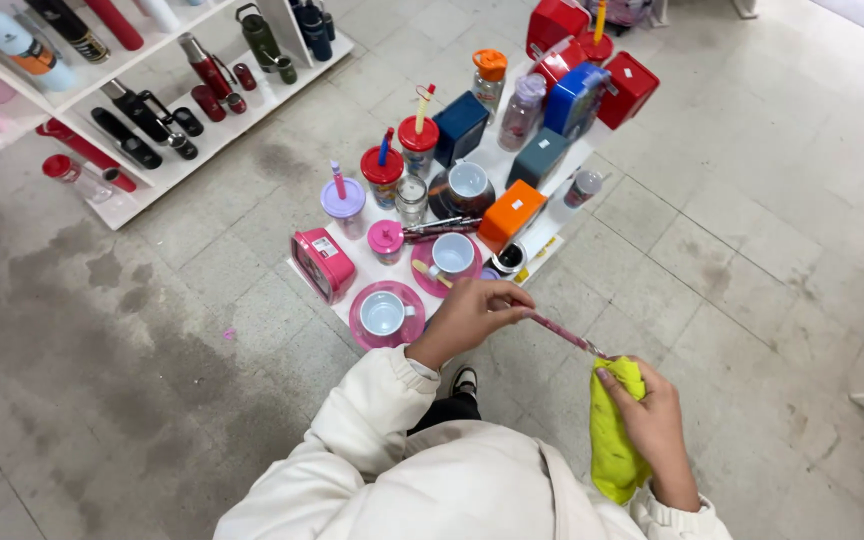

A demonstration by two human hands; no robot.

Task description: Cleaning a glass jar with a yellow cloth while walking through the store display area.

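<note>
A slim pink pen-like stick [562,333] is held at one end by the left hand [467,318], fingers pinched shut on it, while its far tip is pressed into a yellow cloth [614,430] gripped closed in the right hand [657,425]. The stick is thus kept in mid-air between the two hands, above the tiled floor [752,240] and just in front of a low white display board [372,272] crowded with wares. A pink cup and saucer [386,314] is seen nearest the left hand, a second cup on a saucer [449,258] behind it, with a pink lunch box [323,264], lidded tumblers with straws [384,170] and coloured tins [512,214] beyond. Flasks are laid out on a white shelf [202,150] to the left. Risk may be judged from the light, two-finger hold: should the stick be tugged hard through the cloth, it could be pulled loose and dropped onto the floor, or the left elbow could be swung into the nearest cup and saucer and the display upset.
</note>
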